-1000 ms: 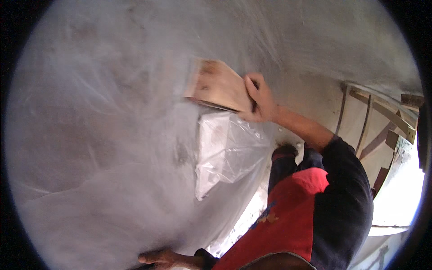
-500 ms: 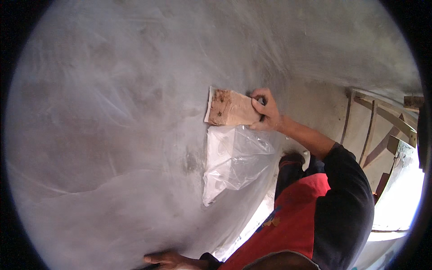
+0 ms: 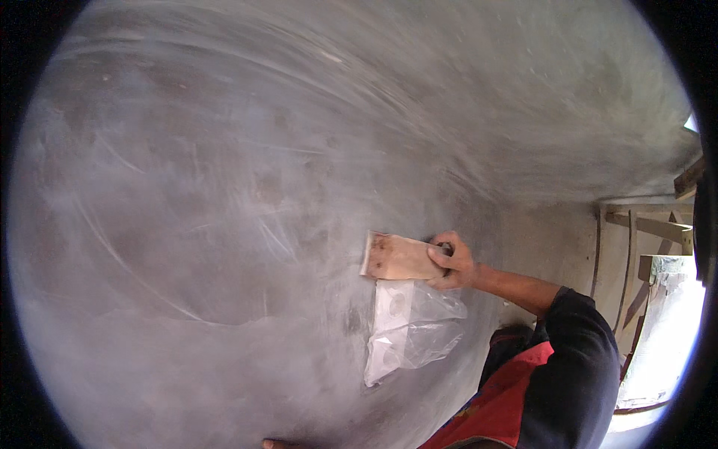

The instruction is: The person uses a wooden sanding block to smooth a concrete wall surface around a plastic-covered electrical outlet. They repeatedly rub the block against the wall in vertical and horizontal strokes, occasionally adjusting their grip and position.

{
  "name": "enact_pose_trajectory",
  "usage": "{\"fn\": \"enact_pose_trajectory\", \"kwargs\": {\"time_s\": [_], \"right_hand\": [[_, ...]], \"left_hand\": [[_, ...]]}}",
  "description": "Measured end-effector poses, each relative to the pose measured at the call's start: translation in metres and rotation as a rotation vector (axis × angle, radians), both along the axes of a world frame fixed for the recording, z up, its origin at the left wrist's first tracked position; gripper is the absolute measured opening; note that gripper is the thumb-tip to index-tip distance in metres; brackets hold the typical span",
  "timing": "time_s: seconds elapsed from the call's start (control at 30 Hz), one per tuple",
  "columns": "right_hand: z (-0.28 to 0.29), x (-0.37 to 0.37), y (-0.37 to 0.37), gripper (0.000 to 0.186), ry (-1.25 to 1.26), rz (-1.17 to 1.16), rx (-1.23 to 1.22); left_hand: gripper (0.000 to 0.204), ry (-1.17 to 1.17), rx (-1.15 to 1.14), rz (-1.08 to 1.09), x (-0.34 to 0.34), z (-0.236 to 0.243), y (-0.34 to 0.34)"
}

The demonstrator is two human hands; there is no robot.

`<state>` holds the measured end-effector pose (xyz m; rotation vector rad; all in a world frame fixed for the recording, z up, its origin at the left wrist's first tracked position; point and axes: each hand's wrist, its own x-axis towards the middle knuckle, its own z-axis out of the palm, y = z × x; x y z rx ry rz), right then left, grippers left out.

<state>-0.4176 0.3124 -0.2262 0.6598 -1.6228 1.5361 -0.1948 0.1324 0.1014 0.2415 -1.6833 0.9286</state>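
Observation:
My right hand (image 3: 452, 262) is closed on a flat tan block (image 3: 404, 256) with brown stains, pressed against the grey plastered wall (image 3: 187, 209). Just below the block, a sheet of clear plastic (image 3: 415, 329) covers a whitish rectangular patch on the wall. Of my left hand (image 3: 277, 444) only a fingertip or thumb shows at the bottom edge, against the wall; the rest is out of frame.
A grey sloping surface (image 3: 568, 105) runs overhead on the right. Wooden framing (image 3: 628, 277) stands at the far right beside a bright opening (image 3: 662, 337). My body in red and black clothing fills the lower right.
The view has tilted, so the wall, plastic and block sit lower and further right in the picture, with more of the upper surface showing. My left hand has mostly left the frame.

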Motion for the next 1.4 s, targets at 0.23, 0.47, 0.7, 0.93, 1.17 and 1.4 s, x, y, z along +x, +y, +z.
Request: {"fn": "enact_pose_trajectory", "kwargs": {"time_s": [0.23, 0.47, 0.7, 0.93, 1.17, 1.4], "right_hand": [[0.13, -0.02, -0.004, 0.056, 0.328, -0.037, 0.014], [-0.028, 0.002, 0.003, 0.053, 0.035, -0.075, 0.079], [0.126, -0.02, -0.007, 0.055, 0.208, -0.014, -0.047], [-0.019, 0.014, -0.02, 0.057, -0.165, -0.037, -0.039], [0.104, -0.046, 0.005, 0.045, 0.407, -0.007, -0.011], [0.056, -0.028, -0.005, 0.042, 0.207, -0.006, -0.084]], "left_hand": [[0.063, 0.003, -0.035, -0.103, -0.002, -0.002, -0.01], [0.056, 0.014, -0.116, -0.098, -0.001, -0.001, -0.019], [0.056, 0.006, -0.145, -0.133, 0.007, 0.005, -0.048], [0.057, 0.045, -0.054, -0.149, -0.015, 0.001, -0.026], [0.053, 0.053, -0.066, -0.175, -0.011, -0.011, -0.051], [0.051, 0.021, -0.045, -0.242, -0.021, 0.005, -0.032]]}}
